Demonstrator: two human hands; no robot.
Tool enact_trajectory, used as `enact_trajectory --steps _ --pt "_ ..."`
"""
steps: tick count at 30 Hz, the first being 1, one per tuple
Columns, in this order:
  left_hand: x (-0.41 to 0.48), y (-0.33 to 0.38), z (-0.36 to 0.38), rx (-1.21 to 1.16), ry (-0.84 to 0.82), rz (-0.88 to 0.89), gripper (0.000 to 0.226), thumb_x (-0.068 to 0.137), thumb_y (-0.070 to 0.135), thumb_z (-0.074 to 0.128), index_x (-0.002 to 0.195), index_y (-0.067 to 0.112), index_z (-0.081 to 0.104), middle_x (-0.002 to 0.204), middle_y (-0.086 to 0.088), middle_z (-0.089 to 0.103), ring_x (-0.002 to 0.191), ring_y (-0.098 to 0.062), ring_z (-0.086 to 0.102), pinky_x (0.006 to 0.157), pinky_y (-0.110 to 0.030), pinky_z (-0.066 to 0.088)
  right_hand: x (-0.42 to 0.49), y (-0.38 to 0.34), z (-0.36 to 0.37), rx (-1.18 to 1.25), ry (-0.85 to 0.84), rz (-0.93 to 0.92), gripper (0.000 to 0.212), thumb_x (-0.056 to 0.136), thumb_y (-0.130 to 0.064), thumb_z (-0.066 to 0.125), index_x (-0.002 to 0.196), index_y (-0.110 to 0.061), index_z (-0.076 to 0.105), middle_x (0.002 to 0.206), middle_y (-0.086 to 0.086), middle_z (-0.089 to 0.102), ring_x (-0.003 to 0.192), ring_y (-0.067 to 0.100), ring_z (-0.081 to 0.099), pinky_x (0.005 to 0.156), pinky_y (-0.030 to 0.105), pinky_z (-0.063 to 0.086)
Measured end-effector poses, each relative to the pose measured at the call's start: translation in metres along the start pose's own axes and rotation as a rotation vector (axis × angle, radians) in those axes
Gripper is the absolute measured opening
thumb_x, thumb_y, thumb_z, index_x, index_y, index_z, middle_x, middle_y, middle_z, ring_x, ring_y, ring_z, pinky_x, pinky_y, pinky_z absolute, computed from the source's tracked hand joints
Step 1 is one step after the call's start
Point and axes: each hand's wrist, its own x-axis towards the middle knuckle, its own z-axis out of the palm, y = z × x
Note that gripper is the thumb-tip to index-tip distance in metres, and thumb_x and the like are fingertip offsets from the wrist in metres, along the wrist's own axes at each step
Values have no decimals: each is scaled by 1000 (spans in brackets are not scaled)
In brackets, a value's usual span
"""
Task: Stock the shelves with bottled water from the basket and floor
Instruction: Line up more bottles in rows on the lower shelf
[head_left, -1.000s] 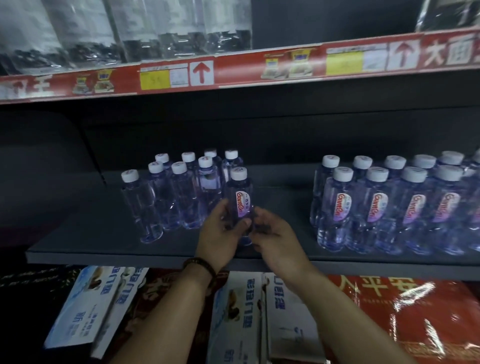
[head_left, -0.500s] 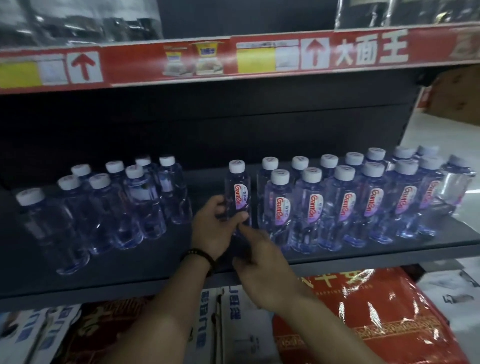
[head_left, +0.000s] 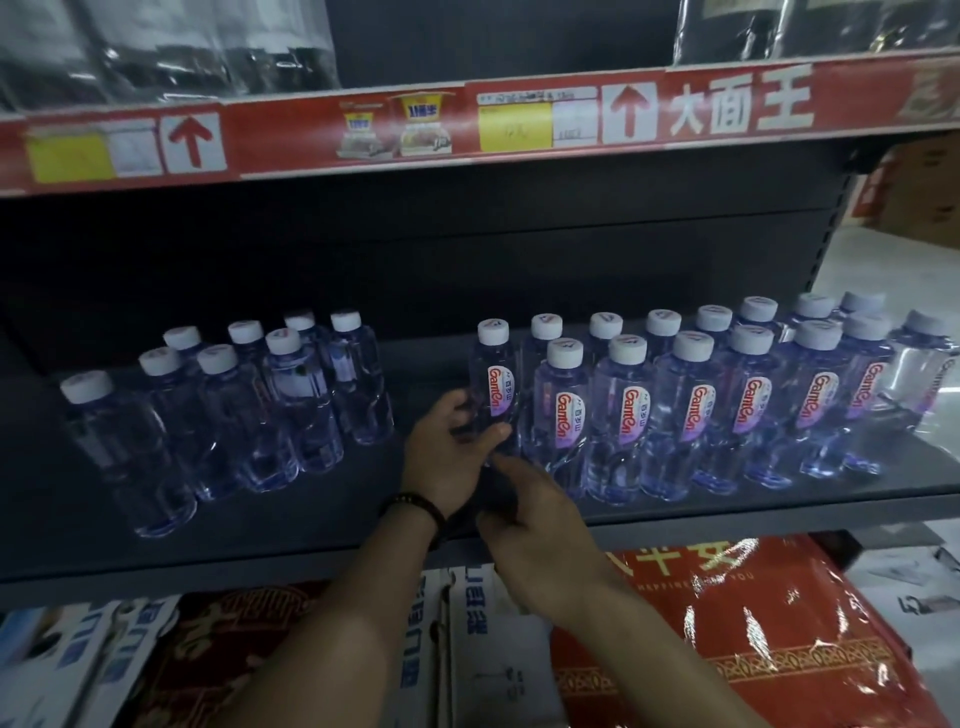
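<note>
A small clear water bottle (head_left: 493, 374) with a white cap and red label stands upright on the dark shelf (head_left: 322, 525), at the left end of a long group of the same bottles (head_left: 691, 410). My left hand (head_left: 447, 452) wraps its lower part from the left, thumb across the front. My right hand (head_left: 535, 525) sits just below and in front of the bottle's base, fingers loosely curled, holding nothing that I can see. A second cluster of bottles (head_left: 244, 410) stands further left, with a gap between the two groups.
Above runs a red price strip (head_left: 467, 124) on the upper shelf's edge, with wrapped goods over it. Below the shelf lie white and blue cartons (head_left: 467, 639) and a red gift pack (head_left: 769, 644). The shelf ends at the right, with pale floor (head_left: 893, 270) beyond.
The bottle went from beside the left cluster across the gap to the left end of the right group. My right hand has slipped off it and dropped lower. The view shifted right.
</note>
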Motion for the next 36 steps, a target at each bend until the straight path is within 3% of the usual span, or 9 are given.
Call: enact_trajectory --steps 4,7,11,13,17,21,25,30,36 --pt "-8 4 -3 -41 -86 -27 39 94 20 80 130 30 70 114 9 79 107 -9 75 101 -42 60 -4 -2 4 -19 0 1 52 102 -10 58 149 -31 50 141 -8 52 129 8 51 100 15 40" --pt "-11 7 -25 88 -67 4 34 97 18 76 129 30 70 120 15 73 115 -4 68 106 -31 54 -1 -5 6 -7 24 37 47 102 -14 60 144 -32 52 138 -2 58 120 15 59 102 31 52" --pt "-26 10 -83 213 141 46 25 101 4 64 109 27 70 106 10 71 100 -5 67 78 -6 50 10 -25 24 38 18 34 45 103 -20 62 145 -34 50 135 -8 60 114 10 60 97 22 51" --pt "-42 8 -113 278 257 104 24 99 4 62 103 27 69 100 10 73 94 -5 68 78 -15 55 11 -37 41 90 1 6 37 104 -16 63 132 -39 53 123 -22 58 106 -6 58 84 3 45" --pt "-76 7 -187 456 593 248 19 93 15 73 97 30 63 95 7 63 82 -9 60 73 -18 44 11 -55 89 106 -45 -13 33 103 -16 64 123 -41 54 124 -17 60 109 -1 60 77 2 42" --pt "-85 -8 -248 403 900 16 50 84 21 83 125 11 57 128 -15 56 118 -34 51 100 -41 43 7 -76 136 119 -169 -25 38 104 -20 64 136 -38 55 130 -19 57 115 -1 58 79 3 44" --pt "-76 -42 -278 186 678 -194 100 78 51 84 159 18 34 156 -6 50 140 -28 51 118 -54 43 12 -95 167 119 -184 -39 41 103 -23 67 140 -37 56 130 -20 58 108 -6 59 77 4 46" --pt "-68 -34 -273 18 434 -139 59 102 15 64 152 37 43 131 22 64 111 5 66 109 -36 53 17 -103 186 119 -198 -82 42 101 -26 68 140 -39 56 133 -22 58 116 -4 57 93 15 49" --pt "-71 -46 -285 215 425 -146 35 91 32 76 123 36 61 114 8 71 107 -14 70 98 -44 59 21 -101 196 108 -223 -92 42 101 -28 69 139 -39 55 133 -17 58 120 1 57 97 19 47"
